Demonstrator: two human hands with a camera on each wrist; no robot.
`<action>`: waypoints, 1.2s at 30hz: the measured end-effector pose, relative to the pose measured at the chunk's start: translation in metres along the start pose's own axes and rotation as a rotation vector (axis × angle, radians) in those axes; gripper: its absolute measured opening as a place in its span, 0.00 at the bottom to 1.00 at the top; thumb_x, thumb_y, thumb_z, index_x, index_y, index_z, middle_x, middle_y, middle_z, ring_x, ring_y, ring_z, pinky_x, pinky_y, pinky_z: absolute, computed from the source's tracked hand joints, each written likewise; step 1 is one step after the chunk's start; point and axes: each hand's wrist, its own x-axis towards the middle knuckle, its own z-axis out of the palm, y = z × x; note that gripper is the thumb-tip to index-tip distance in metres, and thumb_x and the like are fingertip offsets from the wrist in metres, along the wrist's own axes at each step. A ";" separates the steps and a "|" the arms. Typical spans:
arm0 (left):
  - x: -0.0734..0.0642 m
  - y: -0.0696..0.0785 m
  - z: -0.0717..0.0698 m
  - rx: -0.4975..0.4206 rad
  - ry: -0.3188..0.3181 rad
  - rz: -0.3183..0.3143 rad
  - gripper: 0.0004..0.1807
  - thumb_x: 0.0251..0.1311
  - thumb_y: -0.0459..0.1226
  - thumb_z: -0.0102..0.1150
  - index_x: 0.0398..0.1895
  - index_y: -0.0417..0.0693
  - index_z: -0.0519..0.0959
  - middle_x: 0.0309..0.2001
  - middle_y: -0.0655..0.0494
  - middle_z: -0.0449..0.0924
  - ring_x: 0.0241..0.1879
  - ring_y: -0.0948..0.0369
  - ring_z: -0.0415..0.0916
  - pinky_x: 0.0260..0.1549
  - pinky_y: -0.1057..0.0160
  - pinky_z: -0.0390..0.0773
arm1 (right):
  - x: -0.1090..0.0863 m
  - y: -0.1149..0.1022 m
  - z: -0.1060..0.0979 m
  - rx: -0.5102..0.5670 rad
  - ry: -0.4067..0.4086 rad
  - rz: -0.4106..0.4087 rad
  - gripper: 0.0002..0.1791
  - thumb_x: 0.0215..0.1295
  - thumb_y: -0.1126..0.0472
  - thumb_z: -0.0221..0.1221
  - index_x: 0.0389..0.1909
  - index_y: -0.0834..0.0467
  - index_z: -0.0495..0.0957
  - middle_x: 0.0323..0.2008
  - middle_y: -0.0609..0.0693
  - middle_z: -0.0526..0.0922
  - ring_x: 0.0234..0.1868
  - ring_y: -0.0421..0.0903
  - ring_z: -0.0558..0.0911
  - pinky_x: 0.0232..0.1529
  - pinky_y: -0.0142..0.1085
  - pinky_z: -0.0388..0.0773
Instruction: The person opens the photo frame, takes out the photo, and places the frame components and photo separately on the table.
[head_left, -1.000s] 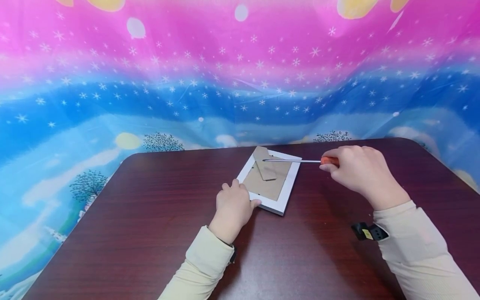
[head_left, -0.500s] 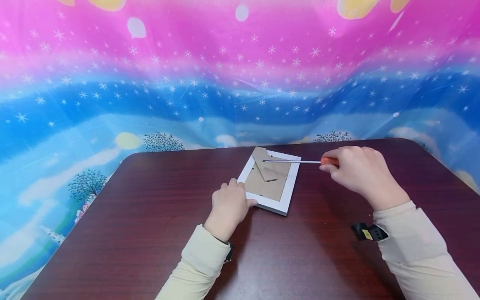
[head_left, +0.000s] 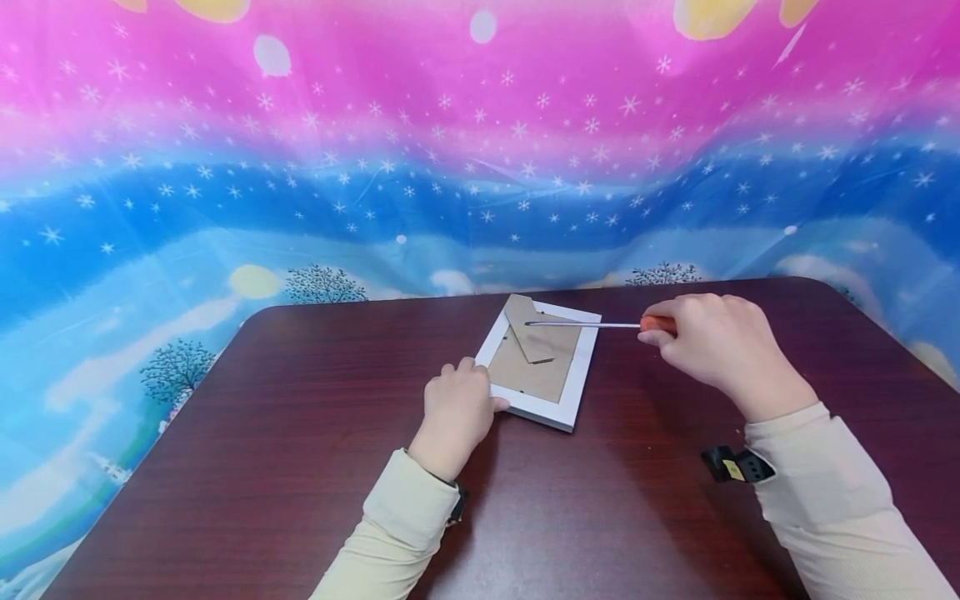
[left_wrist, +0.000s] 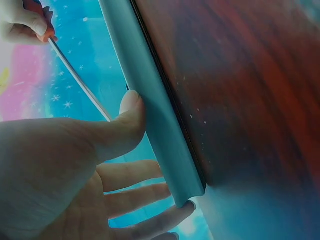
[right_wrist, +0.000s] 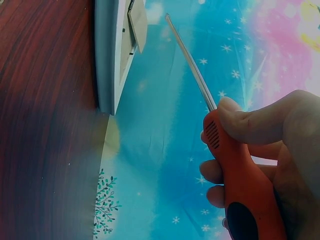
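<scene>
White rectangular picture frame [head_left: 579, 367], with tan backing board [head_left: 528, 379], seen back side up on dark reddish-brown wood-grain table [head_left: 337, 400]. From the board, a tan tapered stand [head_left: 536, 342] is angled; its upper end is projected past the frame's far edge.

Left hand [head_left: 457, 404] is placed at the near-left corner of the frame, back of hand upward, forearm brought in from the near left. The corner is gripped: thumb set against the near edge, fingers spread along the left side.

Right hand [head_left: 712, 346] is raised above the table to the right of the frame, with the wrist bent and the forearm angled in from the near right. A screwdriver with orange-red handle and slim metal shaft [right_wrist: 237, 165] is held in it, fingers wrapped round the handle, thumb laid along its top near the shaft. The shaft is pointed leftward across the frame; its tip is seen over the stand from the head, while a gap between them is shown in the right wrist view.

Beyond the frame, a pink-and-blue snowflake-printed cloth [head_left: 480, 167] is hung.
</scene>
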 end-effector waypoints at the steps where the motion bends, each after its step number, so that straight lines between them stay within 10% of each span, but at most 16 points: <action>1: 0.000 0.001 0.000 0.004 0.002 -0.003 0.25 0.53 0.56 0.70 0.34 0.42 0.83 0.36 0.49 0.78 0.33 0.50 0.75 0.28 0.54 0.79 | 0.000 0.000 0.000 -0.001 0.000 0.000 0.12 0.63 0.53 0.65 0.42 0.54 0.86 0.13 0.42 0.70 0.21 0.45 0.71 0.21 0.40 0.66; 36: -0.014 0.030 0.000 0.006 0.082 0.045 0.21 0.56 0.48 0.71 0.34 0.36 0.83 0.28 0.47 0.78 0.29 0.53 0.79 0.25 0.58 0.81 | 0.000 -0.001 0.001 -0.004 -0.007 -0.001 0.10 0.63 0.52 0.65 0.40 0.53 0.86 0.12 0.43 0.64 0.19 0.44 0.67 0.19 0.38 0.60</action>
